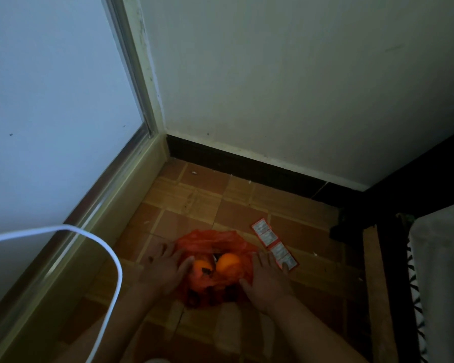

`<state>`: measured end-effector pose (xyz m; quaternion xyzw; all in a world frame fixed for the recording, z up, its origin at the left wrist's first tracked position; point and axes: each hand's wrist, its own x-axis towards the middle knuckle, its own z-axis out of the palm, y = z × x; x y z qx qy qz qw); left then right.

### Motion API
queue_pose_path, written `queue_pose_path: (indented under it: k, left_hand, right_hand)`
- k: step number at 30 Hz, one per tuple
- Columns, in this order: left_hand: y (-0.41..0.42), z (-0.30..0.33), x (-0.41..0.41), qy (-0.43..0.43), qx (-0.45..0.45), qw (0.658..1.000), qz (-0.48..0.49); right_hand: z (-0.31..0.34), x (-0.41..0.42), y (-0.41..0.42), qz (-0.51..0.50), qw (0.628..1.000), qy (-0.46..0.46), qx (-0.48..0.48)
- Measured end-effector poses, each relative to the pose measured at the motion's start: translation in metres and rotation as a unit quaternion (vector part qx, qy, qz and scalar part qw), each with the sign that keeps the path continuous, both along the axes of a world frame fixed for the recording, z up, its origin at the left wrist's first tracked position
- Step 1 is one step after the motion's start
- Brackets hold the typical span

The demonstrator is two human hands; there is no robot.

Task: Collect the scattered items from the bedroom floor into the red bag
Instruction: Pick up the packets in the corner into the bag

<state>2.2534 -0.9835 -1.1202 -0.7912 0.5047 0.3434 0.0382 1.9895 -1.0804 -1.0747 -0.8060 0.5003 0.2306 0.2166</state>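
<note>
While the room is dim, a red bag (212, 260) of thin plastic sits on the tiled floor (184, 203) in a corner, its mouth open toward the camera. Two oranges (228, 262) lie side by side inside it, above some darker items too dim to identify.

Both of the person's hands reach down from the bottom of the view. Their left hand (165, 268) lies with fingers spread and fairly straight against the bag's left side, fingertips touching the plastic next to the left orange. Their right hand (268, 280) lies the same way on the bag's right edge, fingers extended, thumb resting on the plastic. Neither hand is clenched or gripping anything.

Just to the right of the bag, a strip of small red-edged sachets (274, 243) lies flat on the tiles, its near end just beside the right hand's fingertips.

A white cable (89, 234) loops across the left foreground. A pale wall (286, 82) with a dark skirting board (247, 163) backs the corner, and dark furniture (393, 242) stands at right.
</note>
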Motion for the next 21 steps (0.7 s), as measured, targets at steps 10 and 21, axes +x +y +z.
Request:
queue_pose_path:
  k: [10, 21]
  left_hand:
    - [0.013, -0.006, -0.011, -0.047, -0.122, 0.99, -0.05]
    - [0.023, -0.007, 0.023, -0.064, -0.145, 0.971, 0.178]
  right_hand:
    - [0.021, 0.032, 0.023, 0.25, 0.956, -0.145, -0.046]
    - [0.019, 0.02, 0.026, 0.29, 0.953, -0.092, -0.008]
